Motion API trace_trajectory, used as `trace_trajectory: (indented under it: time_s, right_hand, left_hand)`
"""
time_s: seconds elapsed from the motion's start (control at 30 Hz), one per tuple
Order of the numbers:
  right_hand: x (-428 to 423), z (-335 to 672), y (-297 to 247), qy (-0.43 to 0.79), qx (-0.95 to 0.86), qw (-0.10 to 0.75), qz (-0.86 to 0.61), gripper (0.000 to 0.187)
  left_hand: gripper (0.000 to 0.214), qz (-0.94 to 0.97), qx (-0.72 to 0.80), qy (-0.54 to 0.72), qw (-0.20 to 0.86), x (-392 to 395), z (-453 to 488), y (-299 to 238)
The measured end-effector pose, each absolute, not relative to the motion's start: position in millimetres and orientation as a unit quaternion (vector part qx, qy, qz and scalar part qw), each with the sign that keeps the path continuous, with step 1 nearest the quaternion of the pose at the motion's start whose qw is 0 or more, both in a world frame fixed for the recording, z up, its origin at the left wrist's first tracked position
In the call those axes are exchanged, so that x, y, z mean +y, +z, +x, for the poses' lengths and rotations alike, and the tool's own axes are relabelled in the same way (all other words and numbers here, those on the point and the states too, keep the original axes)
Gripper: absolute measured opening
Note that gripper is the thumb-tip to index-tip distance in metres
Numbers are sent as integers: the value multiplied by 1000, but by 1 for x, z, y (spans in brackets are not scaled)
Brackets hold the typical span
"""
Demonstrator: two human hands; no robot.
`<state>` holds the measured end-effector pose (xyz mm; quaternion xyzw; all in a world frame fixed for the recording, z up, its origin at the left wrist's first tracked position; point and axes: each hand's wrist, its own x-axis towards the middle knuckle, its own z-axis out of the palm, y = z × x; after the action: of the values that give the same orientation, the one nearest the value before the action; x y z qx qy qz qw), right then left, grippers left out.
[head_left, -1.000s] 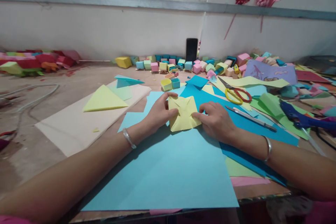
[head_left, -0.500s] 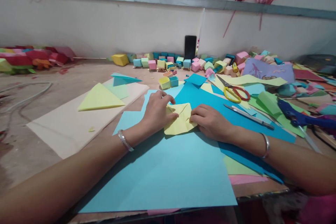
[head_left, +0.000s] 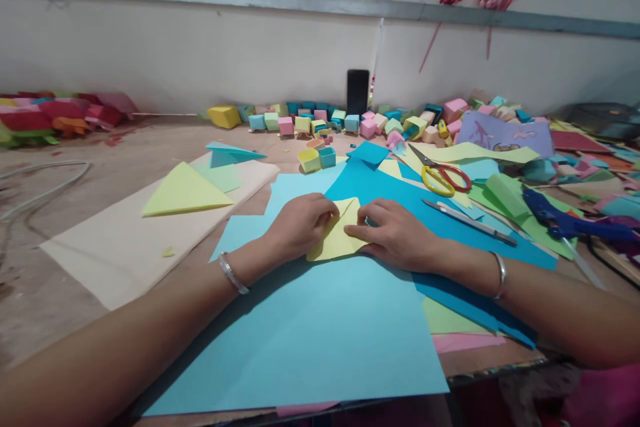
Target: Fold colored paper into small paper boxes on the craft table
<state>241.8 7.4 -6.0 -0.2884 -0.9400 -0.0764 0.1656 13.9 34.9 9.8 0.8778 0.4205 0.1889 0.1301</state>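
Yellow paper [head_left: 334, 247], over the blue sheet [head_left: 310, 330], called for matched edges and even creasing, while the left hand [head_left: 301, 221] lay curled, knuckles up, at its left edge and the right hand [head_left: 403, 232], half closed, touched its right side, any firm pinch being indeterminable.

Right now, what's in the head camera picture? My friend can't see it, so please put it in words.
A left hand and a right hand touch a folded yellow paper over a light blue sheet. Scissors lie farther right; paper boxes and an upright phone stand near the wall.
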Motion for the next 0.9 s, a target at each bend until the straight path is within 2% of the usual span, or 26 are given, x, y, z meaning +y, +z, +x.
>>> trace_trajectory:
  time_s: [0.13,0.27,0.33,0.5,0.6,0.7,0.8,0.9]
  right_hand:
    - [11,243,-9,-70,-942,158,-287,28]
    - [13,245,-11,-53,-940,167,-293,29]
    - [13,245,-11,-51,-936,177,-300,28]
    - [10,242,-7,-47,-932,201,-296,28]
    - [8,240,-5,-46,-935,229,-268,20]
    - [9,239,-6,8,-927,265,-264,18]
    - [12,239,-8,88,-916,283,-270,18]
    - [16,241,-10,126,-905,287,-287,18]
  left_hand:
    - [16,859,436,213,162,31,15,15]
    - [48,909,366,140,144,24,14,23]
    - [53,920,350,107,136,22,14,26]
    - [35,923,346,78,149,22,13,32]
    - [33,923,340,80,160,23,13,34]
    - [34,927,337,83,145,23,13,34]
    - [25,934,328,85,111,21,14,34]
    - [19,932,333,76,120,20,15,33]
